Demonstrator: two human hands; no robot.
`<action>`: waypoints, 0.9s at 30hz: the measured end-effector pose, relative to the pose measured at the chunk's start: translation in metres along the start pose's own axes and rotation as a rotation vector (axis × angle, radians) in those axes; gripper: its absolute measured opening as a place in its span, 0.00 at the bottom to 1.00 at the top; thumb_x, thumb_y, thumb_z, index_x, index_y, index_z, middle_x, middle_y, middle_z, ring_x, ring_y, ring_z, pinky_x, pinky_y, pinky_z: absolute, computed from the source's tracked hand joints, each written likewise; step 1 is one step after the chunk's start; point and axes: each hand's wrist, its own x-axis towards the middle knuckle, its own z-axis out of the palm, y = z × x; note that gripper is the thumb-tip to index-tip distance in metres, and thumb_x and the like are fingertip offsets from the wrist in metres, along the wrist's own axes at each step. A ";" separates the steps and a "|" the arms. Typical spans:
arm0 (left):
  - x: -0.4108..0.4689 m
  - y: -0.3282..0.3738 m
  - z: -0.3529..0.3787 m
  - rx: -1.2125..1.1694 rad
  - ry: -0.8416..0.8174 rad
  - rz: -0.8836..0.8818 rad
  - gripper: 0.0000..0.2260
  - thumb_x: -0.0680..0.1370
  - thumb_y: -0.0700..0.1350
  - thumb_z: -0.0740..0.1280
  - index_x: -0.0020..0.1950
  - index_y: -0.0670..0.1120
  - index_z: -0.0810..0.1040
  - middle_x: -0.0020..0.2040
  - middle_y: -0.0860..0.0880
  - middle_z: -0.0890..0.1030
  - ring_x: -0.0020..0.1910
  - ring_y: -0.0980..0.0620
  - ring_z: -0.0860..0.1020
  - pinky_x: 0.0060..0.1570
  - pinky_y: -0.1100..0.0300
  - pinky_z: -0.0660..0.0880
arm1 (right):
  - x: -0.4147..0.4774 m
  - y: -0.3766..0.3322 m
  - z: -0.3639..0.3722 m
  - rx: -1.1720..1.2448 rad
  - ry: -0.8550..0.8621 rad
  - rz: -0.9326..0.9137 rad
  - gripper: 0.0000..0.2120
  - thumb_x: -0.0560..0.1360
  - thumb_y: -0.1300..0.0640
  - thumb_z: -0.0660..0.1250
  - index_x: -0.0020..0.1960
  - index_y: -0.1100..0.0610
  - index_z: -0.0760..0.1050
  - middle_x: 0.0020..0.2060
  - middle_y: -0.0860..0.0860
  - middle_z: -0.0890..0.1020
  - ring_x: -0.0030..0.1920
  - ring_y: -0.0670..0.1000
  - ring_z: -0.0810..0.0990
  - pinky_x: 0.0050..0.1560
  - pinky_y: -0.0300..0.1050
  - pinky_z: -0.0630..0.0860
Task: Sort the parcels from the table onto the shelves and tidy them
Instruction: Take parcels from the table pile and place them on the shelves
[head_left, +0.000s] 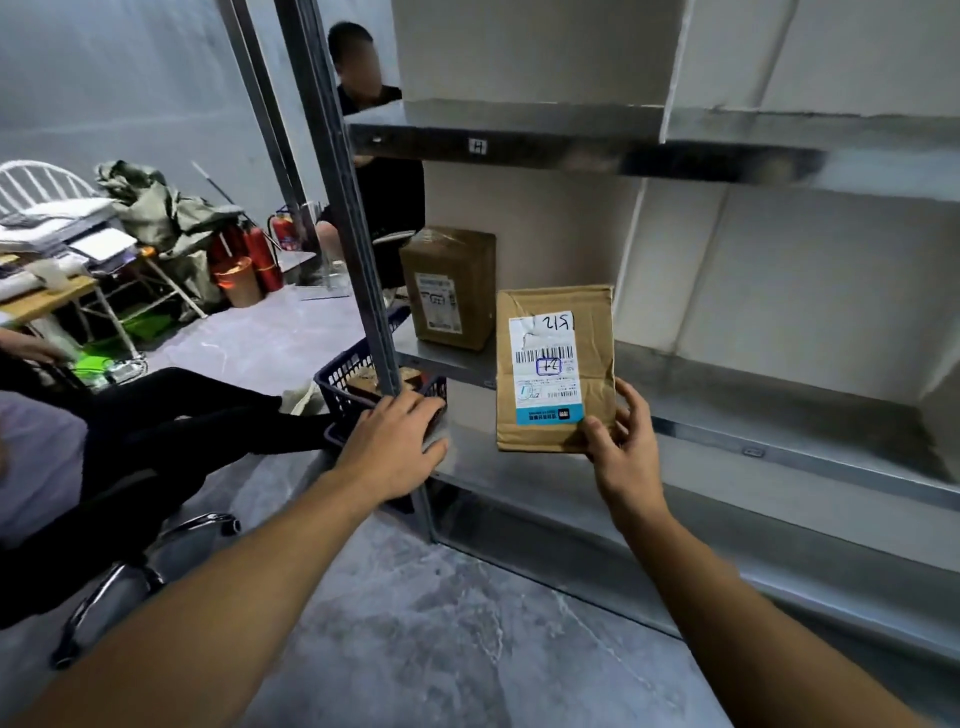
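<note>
The flat brown parcel (556, 364) stands upright in the air in front of the edge of the middle shelf (779, 395), not resting on it. Its white label faces the camera with the print upside down and handwriting above the barcode. The right hand (623, 452) has it by the lower right corner. The grip is a narrow pinch: the thumb (595, 431) presses on the front face and the fingers (631, 405) curl round the right edge to the back. A second parcel, a taller brown box (449, 286), stands on the left end of the same shelf, near the metal post (358, 234) and apart from the held one. The left hand (395, 441) lies palm down at the foot of that post, its grip loose and the fingers nearly straight. It seems to rest on something pale at the corner of the lower shelf, but the hand hides what that is. Just behind it a dark blue basket (343, 374) sits on the floor with a carton inside. Farther left are a wheeled chair (130, 566) with someone's black-clad legs, red fire extinguishers (260, 254), and a table (47, 299) stacked with papers.
</note>
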 end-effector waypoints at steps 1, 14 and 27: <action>0.006 -0.008 0.000 -0.012 0.001 0.011 0.24 0.79 0.57 0.62 0.73 0.52 0.65 0.69 0.50 0.70 0.67 0.46 0.68 0.64 0.49 0.67 | 0.003 0.000 0.007 0.002 0.019 0.006 0.26 0.81 0.58 0.65 0.60 0.25 0.66 0.67 0.50 0.76 0.64 0.52 0.78 0.59 0.61 0.80; 0.112 -0.057 0.011 -0.069 -0.004 0.111 0.25 0.80 0.58 0.61 0.76 0.52 0.63 0.71 0.51 0.68 0.69 0.47 0.66 0.67 0.49 0.64 | 0.094 0.027 0.064 -0.044 0.179 0.044 0.26 0.81 0.60 0.65 0.76 0.44 0.62 0.68 0.48 0.74 0.65 0.49 0.77 0.60 0.57 0.80; 0.211 -0.062 0.045 -0.091 -0.143 0.179 0.24 0.80 0.58 0.60 0.75 0.53 0.63 0.70 0.52 0.68 0.69 0.49 0.65 0.68 0.50 0.65 | 0.197 0.074 0.072 -0.227 0.331 0.138 0.26 0.77 0.45 0.66 0.74 0.42 0.63 0.64 0.46 0.76 0.66 0.53 0.76 0.66 0.60 0.75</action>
